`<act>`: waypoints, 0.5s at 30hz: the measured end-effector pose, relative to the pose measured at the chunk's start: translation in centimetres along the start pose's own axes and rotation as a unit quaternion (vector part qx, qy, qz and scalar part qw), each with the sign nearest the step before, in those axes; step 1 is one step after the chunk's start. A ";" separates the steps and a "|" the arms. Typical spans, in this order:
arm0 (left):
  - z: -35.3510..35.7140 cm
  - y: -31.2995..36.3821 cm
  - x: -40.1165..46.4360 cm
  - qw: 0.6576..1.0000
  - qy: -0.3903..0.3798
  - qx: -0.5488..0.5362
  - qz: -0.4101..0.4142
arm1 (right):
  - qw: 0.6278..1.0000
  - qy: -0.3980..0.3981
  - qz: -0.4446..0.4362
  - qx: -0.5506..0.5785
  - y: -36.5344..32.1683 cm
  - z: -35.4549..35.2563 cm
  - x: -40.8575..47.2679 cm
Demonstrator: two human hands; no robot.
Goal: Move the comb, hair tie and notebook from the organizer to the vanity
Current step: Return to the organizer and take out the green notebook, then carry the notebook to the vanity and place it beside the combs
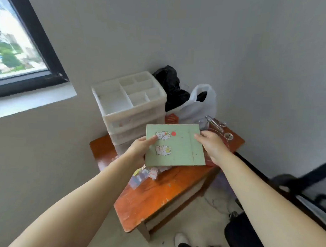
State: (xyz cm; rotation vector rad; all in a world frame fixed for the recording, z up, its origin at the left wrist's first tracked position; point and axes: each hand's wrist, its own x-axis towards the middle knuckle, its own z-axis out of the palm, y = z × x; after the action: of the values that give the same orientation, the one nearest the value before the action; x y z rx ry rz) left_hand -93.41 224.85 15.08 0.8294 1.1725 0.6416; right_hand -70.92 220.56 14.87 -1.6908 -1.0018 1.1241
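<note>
I hold a pale green notebook (pixel 178 148) with cartoon stickers and a red dot on its cover. It hangs flat above the orange wooden table (pixel 152 198). My left hand (pixel 141 148) grips its left edge, thumb on the cover. My right hand (pixel 212 145) grips its right edge. The white plastic organizer (pixel 129 105), with open top compartments and drawers below, stands at the table's back left, just behind the notebook. A metal comb-like item (pixel 215 123) and coiled hair ties (pixel 228 135) lie at the table's back right.
A black bag (pixel 171 83) and a white plastic bag (pixel 198 106) sit behind the organizer against the wall. Small packets (pixel 143 175) lie under the notebook. A window (pixel 15 49) is at the upper left. Dark objects (pixel 295 183) stand on the right.
</note>
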 end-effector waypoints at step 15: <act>19.8 -25.0 -18.5 0.850 -0.361 0.321 -0.211 | 0.838 0.441 0.274 0.170 22.8 -6.8 -44.2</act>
State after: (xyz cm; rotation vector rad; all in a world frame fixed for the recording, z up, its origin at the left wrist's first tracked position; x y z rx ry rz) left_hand -79.17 191.76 7.38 1.1822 0.8027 -0.4568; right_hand -72.93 171.04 6.96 -1.9197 0.2711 0.6293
